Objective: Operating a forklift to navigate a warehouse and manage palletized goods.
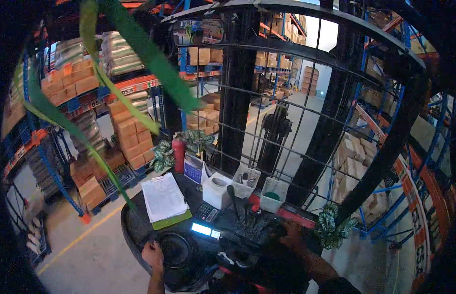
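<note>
My left hand (153, 255) curls at the left edge of a small round black steering wheel (180, 250), fingers closed on its rim. My right hand (292, 237) reaches to the dark control panel on the right; its fingers are lost in shadow, so what it touches is unclear. Between my hands is a lit display (202, 229) on the black console. Beyond the wheel, a clipboard with white papers (164, 197) lies on a green folder (172, 220). Beside it are a calculator (206, 212) and a white tissue box (216, 191).
A red bottle-shaped cylinder (178, 154), a desk calendar (194, 170), white baskets (246, 181) and leafy plants (332, 226) line the console. A black mast and wire guard stand ahead. Green ribbons (144, 56) hang at left. Racks with cartons (132, 132) flank the aisle.
</note>
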### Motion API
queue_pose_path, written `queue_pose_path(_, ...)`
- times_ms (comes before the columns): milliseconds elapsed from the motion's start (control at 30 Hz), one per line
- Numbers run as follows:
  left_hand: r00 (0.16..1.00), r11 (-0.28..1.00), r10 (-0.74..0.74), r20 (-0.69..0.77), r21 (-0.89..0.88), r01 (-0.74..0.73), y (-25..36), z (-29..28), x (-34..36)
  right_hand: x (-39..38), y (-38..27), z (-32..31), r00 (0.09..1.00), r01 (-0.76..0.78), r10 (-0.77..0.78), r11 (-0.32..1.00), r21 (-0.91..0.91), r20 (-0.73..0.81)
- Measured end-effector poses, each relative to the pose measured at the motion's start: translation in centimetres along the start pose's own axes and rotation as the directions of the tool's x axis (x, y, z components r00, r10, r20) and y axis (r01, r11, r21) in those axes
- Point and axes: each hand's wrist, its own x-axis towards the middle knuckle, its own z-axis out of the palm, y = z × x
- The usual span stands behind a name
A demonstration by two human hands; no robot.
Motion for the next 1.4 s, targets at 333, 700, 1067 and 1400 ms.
queue_pose_path(333, 0.993, 0.993, -0.104, 0.057, 0.06, 0.101, -0.1, -3.7, -0.4, 2.5, -3.9, -2.2, 0.947, 0.003, 0.0, 1.0, -0.009, 0.322)
queue_pose_path(700, 0.962, 0.998, -0.03, 0.271, 0.056, 0.015, 5.5, -1.5, -2.7, 10.0, -2.0, -0.7, 0.962, 0.2, -0.215, 0.975, 0.098, 0.17)
queue_pose_path(1067, 0.845, 0.86, 0.51, 0.164, -0.11, -0.498, 6.5, 9.0, -10.9, 13.4, 3.9, 5.9, 0.918, 0.344, -0.339, 0.939, 0.012, 0.205)
queue_pose_path(1400, 0.644, 0.918, 0.28, 0.712, -0.002, -0.397, -0.9, 8.5, -4.6, 11.3, -6.8, 6.3, 0.952, 0.24, -0.232, 0.971, -0.012, 0.199)
